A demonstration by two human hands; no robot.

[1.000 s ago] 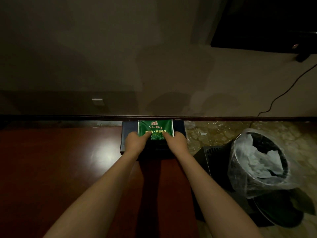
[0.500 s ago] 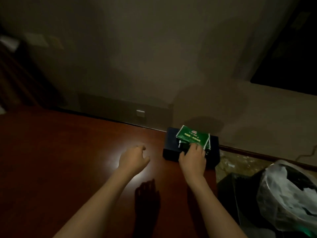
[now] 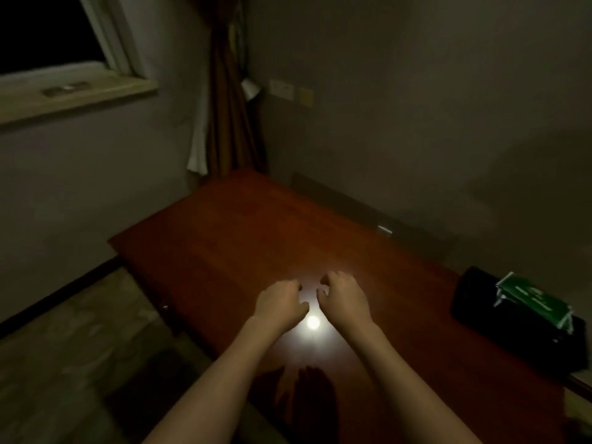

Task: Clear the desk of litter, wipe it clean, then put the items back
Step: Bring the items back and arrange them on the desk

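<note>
Both forearms are reaching in from the near edge over a glossy reddish-brown bench (image 3: 224, 238), where a bright lamp glare is shining between the wrists. The left hand (image 3: 280, 304) and right hand (image 3: 344, 299) are hovering side by side above the wood, each grip loosely curled and holding nothing. Their shadow is falling on the near part of the bench. To the right, well apart from both hands, a dark box (image 3: 499, 328) is sitting at the bench's right end with a green packet (image 3: 531, 299) lying on top; its print is too blurred to read. Farther off, a brown curtain (image 3: 229, 100) is hanging in the corner, and a window sill (image 3: 73, 94) is showing far left.
</note>
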